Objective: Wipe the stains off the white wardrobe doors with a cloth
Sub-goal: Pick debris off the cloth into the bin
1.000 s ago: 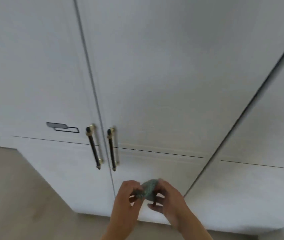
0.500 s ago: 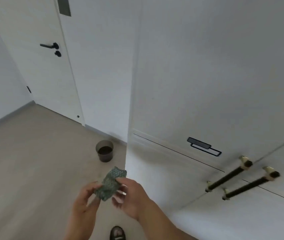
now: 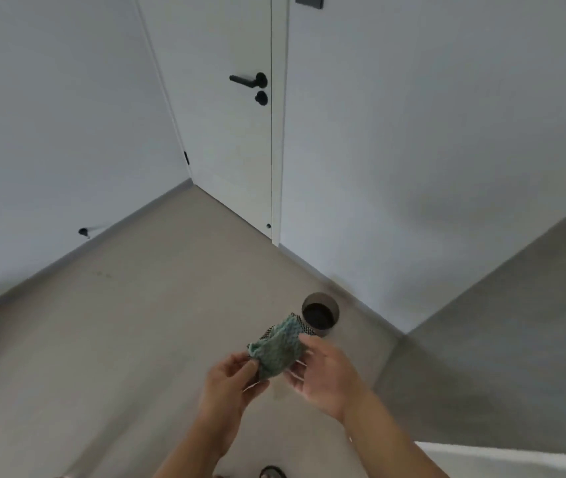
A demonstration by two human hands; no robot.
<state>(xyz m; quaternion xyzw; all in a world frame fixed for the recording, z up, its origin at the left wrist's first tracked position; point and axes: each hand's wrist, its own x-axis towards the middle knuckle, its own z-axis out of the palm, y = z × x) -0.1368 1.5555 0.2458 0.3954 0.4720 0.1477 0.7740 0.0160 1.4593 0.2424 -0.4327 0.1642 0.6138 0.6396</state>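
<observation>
A small green patterned cloth [image 3: 276, 350] is held between both hands above the floor, low in the middle of the view. My left hand [image 3: 231, 381] pinches its lower left edge with thumb and fingers. My right hand [image 3: 326, 372] holds its right side with the thumb on top. The grey side panel of the wardrobe [image 3: 516, 339] fills the right; its white doors are out of view.
A small dark round bucket [image 3: 320, 313] stands on the beige floor [image 3: 119, 339] by the wall just beyond the cloth. A white room door with a black lever handle [image 3: 248, 80] is at the back. A doorstop [image 3: 83, 232] sits low on the left wall.
The view has swung left, away from the wardrobe doors and handles, to the room door and corner. Both hands stay on the cloth, which is now spread out more.
</observation>
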